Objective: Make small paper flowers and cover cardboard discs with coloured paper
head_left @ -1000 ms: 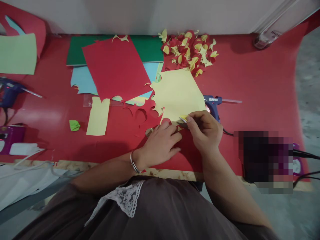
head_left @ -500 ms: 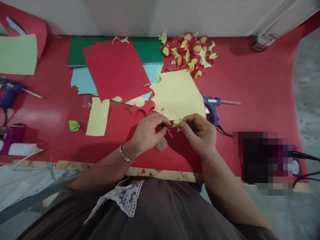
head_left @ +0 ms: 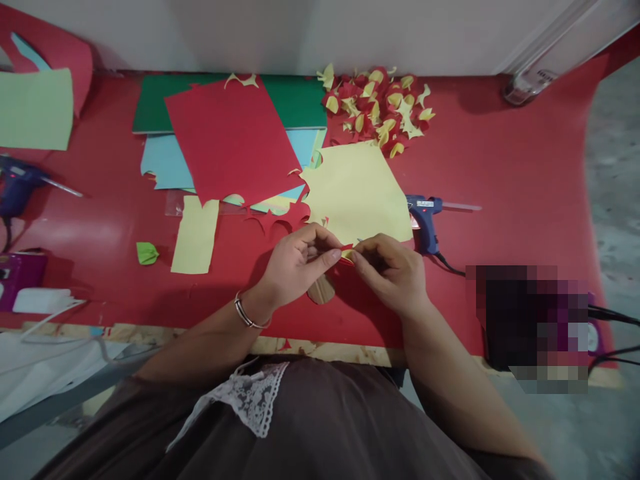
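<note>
Two hands nearly together: left hand (head_left: 299, 264) and right hand (head_left: 393, 272) both pinch a small red-and-yellow paper piece (head_left: 347, 255) between fingertips. Step in hand looks like pressing yellow onto red; exact fold hidden by fingers. Next move seems to call for a light, steady pinch with edges lined up. From the paper piece: yellow sheet (head_left: 367, 193) at 12 o'clock, cut-paper pile (head_left: 375, 105) beyond toward 1, blue glue gun (head_left: 426, 219) between 2 and 3, brown wood-grained disc (head_left: 321, 291) at 7, partly under left hand.
</note>
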`<state>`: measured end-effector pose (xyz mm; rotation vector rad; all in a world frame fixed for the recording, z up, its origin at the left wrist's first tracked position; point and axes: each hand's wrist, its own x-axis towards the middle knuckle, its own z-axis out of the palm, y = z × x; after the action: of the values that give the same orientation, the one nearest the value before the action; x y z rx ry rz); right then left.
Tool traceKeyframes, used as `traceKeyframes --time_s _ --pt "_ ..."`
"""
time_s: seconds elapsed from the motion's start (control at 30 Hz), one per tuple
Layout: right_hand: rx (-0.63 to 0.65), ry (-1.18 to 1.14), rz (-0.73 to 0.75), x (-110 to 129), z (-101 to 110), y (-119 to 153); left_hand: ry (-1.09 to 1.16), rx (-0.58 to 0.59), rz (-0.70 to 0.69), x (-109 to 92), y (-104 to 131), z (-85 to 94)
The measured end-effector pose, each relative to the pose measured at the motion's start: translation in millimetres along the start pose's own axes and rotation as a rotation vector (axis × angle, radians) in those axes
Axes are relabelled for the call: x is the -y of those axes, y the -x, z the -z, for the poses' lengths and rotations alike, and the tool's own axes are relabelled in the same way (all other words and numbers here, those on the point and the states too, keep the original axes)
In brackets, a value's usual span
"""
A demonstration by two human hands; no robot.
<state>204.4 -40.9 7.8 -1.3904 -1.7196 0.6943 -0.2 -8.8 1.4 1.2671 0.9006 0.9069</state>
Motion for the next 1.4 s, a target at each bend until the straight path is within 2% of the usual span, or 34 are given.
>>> traceKeyframes --time_s 0.17,0.33,0.73,0.83,0.97,1.13,1.4 --pt "0.018 -0.007 0.048 -1.2 -0.6 -0.6 0.067 -0.009 0.065 -2.2 0.2 -0.5" --pt "0.034 -0.025 0.061 -2.1 -2.0 0.0 0.036 -0.014 0.088 -3.2 1.4 -1.6" --pt "0.061 -0.064 -0.025 1.4 -0.3 -0.3 -0.246 0.039 -0.11 -8.4 3.6 2.2" --pt "0.069 -0.086 -0.062 2.0 0.1 0.1 -0.252 0.035 -0.13 -9.4 3.5 1.2" --pt "0.049 -0.106 -0.091 2.3 0.0 0.0 -0.074 -0.001 0.013 -5.4 2.6 -1.4" --pt "0.023 -0.087 -0.089 0.8 -0.6 0.2 0.064 0.021 0.219 0.5 2.2 -2.4" --pt "-0.003 -0.039 0.001 0.2 -2.2 1.1 0.116 -0.03 0.272 3.4 0.6 -3.6"
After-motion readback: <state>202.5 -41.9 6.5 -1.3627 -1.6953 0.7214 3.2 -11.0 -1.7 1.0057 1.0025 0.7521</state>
